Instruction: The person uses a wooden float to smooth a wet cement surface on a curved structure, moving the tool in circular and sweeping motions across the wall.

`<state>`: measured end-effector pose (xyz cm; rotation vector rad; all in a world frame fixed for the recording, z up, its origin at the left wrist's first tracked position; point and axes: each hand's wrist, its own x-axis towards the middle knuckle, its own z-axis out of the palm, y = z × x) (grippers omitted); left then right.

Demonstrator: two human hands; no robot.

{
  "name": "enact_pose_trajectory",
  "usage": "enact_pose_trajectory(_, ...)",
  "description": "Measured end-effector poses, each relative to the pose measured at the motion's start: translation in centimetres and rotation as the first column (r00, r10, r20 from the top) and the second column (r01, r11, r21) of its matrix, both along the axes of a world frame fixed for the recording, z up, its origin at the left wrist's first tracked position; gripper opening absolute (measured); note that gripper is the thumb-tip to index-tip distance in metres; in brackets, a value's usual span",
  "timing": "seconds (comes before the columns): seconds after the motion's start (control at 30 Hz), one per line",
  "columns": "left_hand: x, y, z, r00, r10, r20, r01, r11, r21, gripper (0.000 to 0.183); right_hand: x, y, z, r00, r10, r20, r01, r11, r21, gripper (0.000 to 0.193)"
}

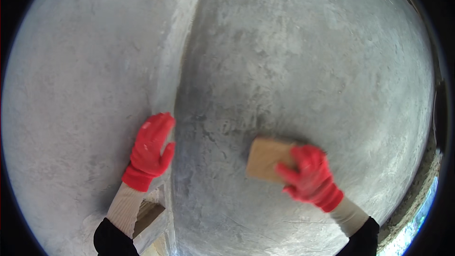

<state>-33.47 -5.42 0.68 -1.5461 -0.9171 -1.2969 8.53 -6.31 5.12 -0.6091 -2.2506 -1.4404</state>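
My right hand [310, 173], in a red glove, is closed round the right end of a flat tan rectangular block [269, 158]. The block lies against the grey plastered wall [303, 76]; both hand and block are a little blurred. Whether it is a sanding block or a piece of board I cannot tell. To the left, my left hand [150, 149], also red-gloved, rests with fingers stretched out and thumb apart beside the wall's corner [182, 76]. Nothing is in it.
Under my left wrist a rectangular recess [148, 215] with a brown inside is cut into the wall. A second wall face [90, 80] continues left of the corner. At the lower right the wall ends at a rough edge [417, 189], with bright light beyond.
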Motion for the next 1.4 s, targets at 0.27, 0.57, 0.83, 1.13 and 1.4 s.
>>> enact_pose_trajectory(0.27,0.1,0.2,-0.5,0.987,-0.115,-0.112,0.109,0.993,-0.052,0.052,-11.8,3.2,5.2,0.958,0.105,-0.268,-0.044,0.974,0.223,0.078)
enact_pose_trajectory(0.57,0.5,0.4,-0.1,0.987,-0.137,-0.079,0.138,0.990,0.007,0.051,-8.4,1.9,8.0,0.969,0.091,-0.232,-0.043,0.978,0.202,0.075)
enact_pose_trajectory(0.83,-0.1,0.4,-0.5,0.987,-0.151,-0.063,0.151,0.988,0.002,0.052,-17.2,5.3,2.1,0.997,0.041,0.070,-0.044,0.998,0.054,0.073)
enact_pose_trajectory(1.13,0.9,0.1,0.0,0.989,-0.135,-0.067,0.134,0.991,-0.027,0.053,-13.2,4.0,12.9,0.894,0.213,-0.393,-0.075,0.939,0.337,0.063)
enact_pose_trajectory(1.4,-0.1,-0.2,-0.6,0.989,-0.135,-0.064,0.132,0.990,-0.041,0.054,-13.6,4.1,-2.7,0.957,0.026,0.289,0.024,0.986,-0.167,0.067)
